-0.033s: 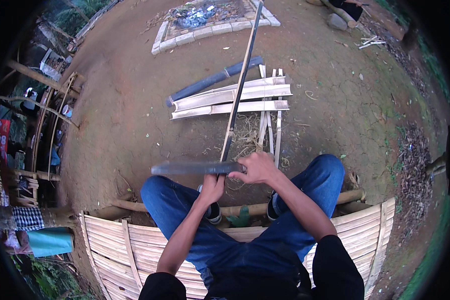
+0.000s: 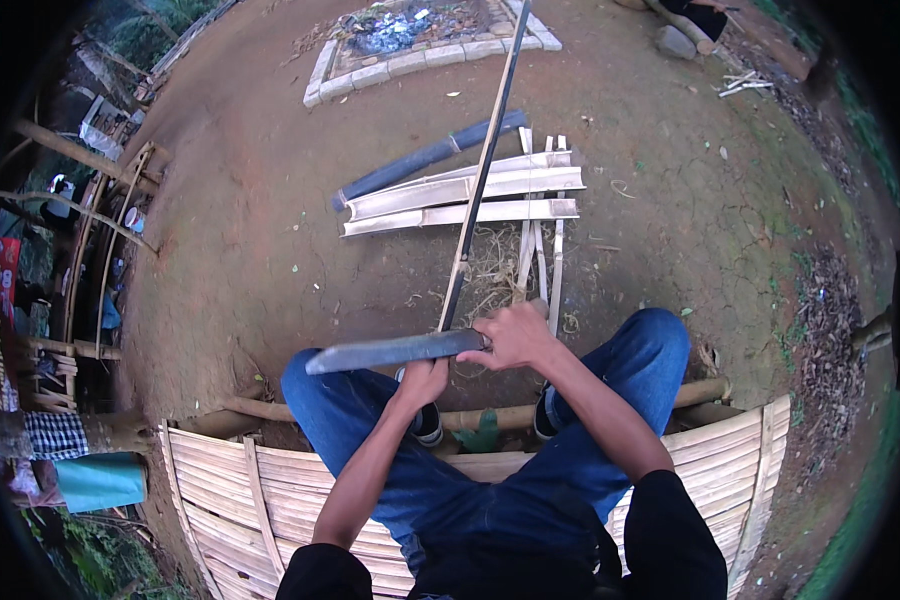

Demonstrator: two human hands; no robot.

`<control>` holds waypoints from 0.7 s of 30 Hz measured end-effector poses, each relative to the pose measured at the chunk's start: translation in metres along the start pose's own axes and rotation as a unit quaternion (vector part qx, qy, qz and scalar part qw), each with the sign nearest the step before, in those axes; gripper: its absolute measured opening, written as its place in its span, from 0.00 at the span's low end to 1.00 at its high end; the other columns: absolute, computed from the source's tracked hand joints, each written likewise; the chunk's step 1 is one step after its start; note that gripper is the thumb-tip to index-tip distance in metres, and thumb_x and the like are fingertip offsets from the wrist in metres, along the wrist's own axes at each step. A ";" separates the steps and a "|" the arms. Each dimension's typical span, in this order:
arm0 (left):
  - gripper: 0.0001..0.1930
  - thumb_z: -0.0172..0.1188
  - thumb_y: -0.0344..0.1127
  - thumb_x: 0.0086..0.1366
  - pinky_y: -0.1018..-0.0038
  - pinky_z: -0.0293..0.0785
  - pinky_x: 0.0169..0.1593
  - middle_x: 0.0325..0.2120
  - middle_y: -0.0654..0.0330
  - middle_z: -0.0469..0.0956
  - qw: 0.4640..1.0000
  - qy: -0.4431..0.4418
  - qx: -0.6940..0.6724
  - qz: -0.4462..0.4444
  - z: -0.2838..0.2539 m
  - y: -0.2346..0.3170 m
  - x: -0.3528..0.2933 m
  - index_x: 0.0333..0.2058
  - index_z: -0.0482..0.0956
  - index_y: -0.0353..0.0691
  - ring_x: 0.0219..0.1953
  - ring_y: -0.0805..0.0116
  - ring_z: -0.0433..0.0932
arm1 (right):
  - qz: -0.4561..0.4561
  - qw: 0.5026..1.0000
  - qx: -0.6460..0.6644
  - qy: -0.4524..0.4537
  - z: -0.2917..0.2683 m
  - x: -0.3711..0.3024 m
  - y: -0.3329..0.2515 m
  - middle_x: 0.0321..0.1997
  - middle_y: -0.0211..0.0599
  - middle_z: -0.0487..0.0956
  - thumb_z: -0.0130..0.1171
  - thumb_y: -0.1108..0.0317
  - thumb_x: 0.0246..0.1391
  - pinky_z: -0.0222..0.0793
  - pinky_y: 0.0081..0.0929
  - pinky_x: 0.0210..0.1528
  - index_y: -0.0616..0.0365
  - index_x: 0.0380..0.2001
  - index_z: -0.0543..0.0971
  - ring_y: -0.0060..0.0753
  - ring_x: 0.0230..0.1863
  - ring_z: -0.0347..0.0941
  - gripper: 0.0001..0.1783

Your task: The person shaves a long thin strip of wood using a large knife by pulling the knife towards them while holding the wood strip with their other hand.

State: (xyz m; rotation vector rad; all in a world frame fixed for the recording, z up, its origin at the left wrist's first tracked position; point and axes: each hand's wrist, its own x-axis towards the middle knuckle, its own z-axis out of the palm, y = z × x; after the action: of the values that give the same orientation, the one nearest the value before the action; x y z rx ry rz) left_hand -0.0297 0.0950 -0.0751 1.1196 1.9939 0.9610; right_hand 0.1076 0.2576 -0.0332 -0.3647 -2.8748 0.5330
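My right hand (image 2: 513,337) is wrapped round the handle of a machete (image 2: 395,350). Its broad grey blade points left above my knee and crosses the near end of a long bamboo strip (image 2: 475,205). My left hand (image 2: 425,380) grips that strip just below the blade, between my knees. Dark skin runs along one side of the strip and pale wood along the other; it stretches away from me to the top of the picture. The blade hides part of my left fingers and the strip's end.
On the dirt beyond my feet lie pale split bamboo halves (image 2: 470,190), a dark bamboo piece (image 2: 430,160), thin strips (image 2: 557,270) and curly shavings (image 2: 495,265). Farther off, a brick-edged fire pit (image 2: 370,75) holds ash. I sit on a bamboo-slat bench (image 2: 240,490).
The machete's blade has tilted slightly, its tip dropping a little toward me, and it looks less blurred. My left hand and the bamboo strip have hardly moved.
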 end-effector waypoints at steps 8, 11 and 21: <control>0.10 0.45 0.32 0.67 0.56 0.67 0.47 0.38 0.37 0.74 0.997 0.019 0.037 0.068 -0.014 0.024 0.019 0.42 0.71 0.33 0.46 0.37 0.72 | -0.011 0.993 -0.020 0.120 0.001 0.004 0.021 0.13 0.37 0.75 0.56 0.26 0.39 0.68 0.36 0.18 0.50 0.20 0.81 0.41 0.17 0.76 0.34; 0.10 0.46 0.33 0.67 0.57 0.69 0.40 0.30 0.39 0.75 0.986 0.091 0.041 0.136 -0.008 0.023 0.020 0.37 0.71 0.32 0.39 0.38 0.75 | -0.002 0.991 -0.015 0.136 -0.002 0.006 0.025 0.13 0.39 0.75 0.56 0.27 0.40 0.69 0.38 0.20 0.52 0.21 0.81 0.43 0.17 0.76 0.35; 0.16 0.47 0.38 0.71 0.75 0.62 0.20 0.12 0.65 0.67 0.985 0.116 -0.122 0.035 -0.017 0.016 0.007 0.23 0.67 0.36 0.15 0.79 0.65 | 0.253 0.955 0.132 0.086 -0.029 0.013 0.050 0.12 0.44 0.75 0.53 0.30 0.48 0.72 0.40 0.24 0.56 0.24 0.83 0.46 0.18 0.77 0.35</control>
State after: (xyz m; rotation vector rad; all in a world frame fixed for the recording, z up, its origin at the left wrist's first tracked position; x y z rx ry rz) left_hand -0.0396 0.1022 -0.0541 0.9829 1.9593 1.3852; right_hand 0.1126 0.3158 -0.0240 -1.0513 -2.4846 0.9047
